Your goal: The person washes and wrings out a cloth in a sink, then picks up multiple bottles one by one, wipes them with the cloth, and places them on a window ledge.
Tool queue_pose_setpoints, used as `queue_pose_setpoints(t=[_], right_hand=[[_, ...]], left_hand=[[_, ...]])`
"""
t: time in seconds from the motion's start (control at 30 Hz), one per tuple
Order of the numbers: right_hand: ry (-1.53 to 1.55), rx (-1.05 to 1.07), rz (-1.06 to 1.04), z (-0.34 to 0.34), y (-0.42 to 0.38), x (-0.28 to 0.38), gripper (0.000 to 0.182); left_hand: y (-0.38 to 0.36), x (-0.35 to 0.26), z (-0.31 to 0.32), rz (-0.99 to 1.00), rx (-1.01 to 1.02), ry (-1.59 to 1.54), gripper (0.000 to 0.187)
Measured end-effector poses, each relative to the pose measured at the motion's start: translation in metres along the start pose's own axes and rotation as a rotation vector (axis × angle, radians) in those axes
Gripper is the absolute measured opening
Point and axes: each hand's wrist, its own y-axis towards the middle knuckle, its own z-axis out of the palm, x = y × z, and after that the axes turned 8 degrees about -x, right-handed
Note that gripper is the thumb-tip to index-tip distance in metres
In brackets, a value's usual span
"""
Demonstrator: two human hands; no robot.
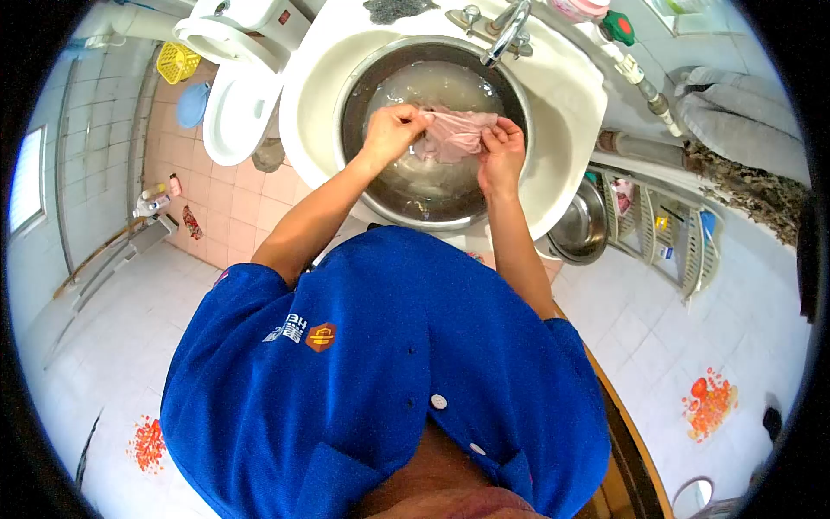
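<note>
A wet pink cloth [456,134] is stretched between my two hands over a round metal basin [348,112] of cloudy water. My left hand [393,134] pinches the cloth's left edge, with thumb and fingertips together. The right end of the cloth is gripped by my right hand [502,156], whose fingers curl over its edge. The basin sits inside a white sink [566,112]. A chrome faucet [508,33] reaches over the basin's upper right rim.
Left of the sink stands a white toilet [232,112], with a blue stool [193,104] and a yellow basket [177,62] beyond. A second metal basin [581,227] and a plastic rack [644,227] are at the right. Pipes [644,86] run along the wall.
</note>
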Motion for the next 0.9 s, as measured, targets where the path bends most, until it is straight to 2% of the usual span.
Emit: queue_pose_setpoints(t=[0.03, 0.1, 0.13, 0.17, 0.2, 0.23, 0.27, 0.3, 0.37, 0.43, 0.47, 0.53, 0.57, 0.63, 0.67, 0.7, 0.73, 0.77, 0.8, 0.83, 0.9], right_hand=[[0.009, 0.004, 0.002, 0.002, -0.003, 0.007, 0.031], [-0.121, -0.005, -0.056, 0.003, -0.008, 0.019, 0.033], [-0.080, 0.024, -0.145, 0.003, -0.007, 0.017, 0.035], [-0.074, 0.024, -0.146, 0.001, -0.006, 0.016, 0.035], [-0.087, 0.028, -0.239, 0.002, -0.008, 0.018, 0.034], [-0.098, 0.033, -0.332, 0.004, -0.007, 0.018, 0.032], [-0.097, 0.034, -0.331, 0.004, -0.002, 0.014, 0.032], [-0.255, 0.002, -0.367, 0.000, 0.006, 0.005, 0.031], [-0.467, -0.032, -0.386, -0.015, 0.019, -0.019, 0.034], [-0.802, -0.086, -0.375, -0.034, 0.030, -0.041, 0.046], [-0.800, -0.087, -0.384, -0.039, 0.038, -0.051, 0.046], [-0.745, -0.218, -0.254, -0.046, 0.031, -0.064, 0.060], [-0.752, -0.215, -0.249, -0.050, 0.028, -0.067, 0.060], [-0.254, -0.183, 0.445, -0.020, 0.008, -0.038, 0.073], [-0.190, -0.091, 0.612, -0.010, 0.002, -0.026, 0.080], [-0.188, -0.085, 0.607, -0.008, 0.004, -0.026, 0.080], [-0.009, 0.072, 0.603, -0.007, 0.009, -0.028, 0.075], [0.167, 0.224, 0.602, -0.011, 0.013, -0.034, 0.071], [0.132, 0.217, 0.543, -0.021, 0.033, -0.054, 0.075], [0.416, 0.725, 0.520, -0.048, 0.065, -0.082, 0.068], [0.451, 0.355, 0.555, -0.018, 0.024, -0.050, 0.051]], left_hand=[[-0.001, -0.015, -0.009, 0.005, -0.002, 0.008, 0.025], [-0.010, -0.050, -0.024, 0.184, -0.015, 0.063, 0.022], [-0.016, -0.069, -0.028, 0.203, -0.033, 0.045, 0.022], [-0.016, -0.069, -0.027, 0.207, -0.032, 0.049, 0.022], [-0.015, -0.067, -0.027, 0.276, -0.101, 0.028, 0.022], [-0.012, -0.062, -0.028, 0.346, -0.170, 0.006, 0.021], [-0.008, -0.051, -0.027, 0.248, -0.197, 0.133, 0.020], [-0.003, -0.039, -0.024, 0.241, -0.196, 0.135, 0.020], [0.009, -0.009, -0.013, 0.018, -0.099, 0.549, 0.023], [0.023, 0.043, -0.002, 0.090, -0.182, 0.564, 0.026], [0.030, 0.060, 0.002, 0.143, -0.210, 0.536, 0.025], [0.026, 0.068, 0.008, 0.292, -0.212, 0.419, 0.018], [0.023, 0.069, 0.015, 0.283, -0.213, 0.418, 0.018], [0.018, 0.051, 0.029, -0.377, 0.147, -0.314, 0.010], [0.012, 0.042, 0.035, -0.393, 0.219, -0.451, 0.010], [-0.001, 0.027, 0.043, -0.288, 0.212, -0.443, 0.010], [-0.020, -0.001, 0.043, -0.267, 0.291, -0.576, 0.011], [-0.030, 0.000, 0.058, -0.166, 0.290, -0.504, 0.014], [-0.046, -0.019, 0.063, -0.191, 0.369, -0.497, 0.017], [-0.059, -0.038, 0.064, -0.064, 0.370, -0.380, 0.023], [-0.071, -0.040, 0.076, 0.096, 0.311, -0.121, 0.027]])
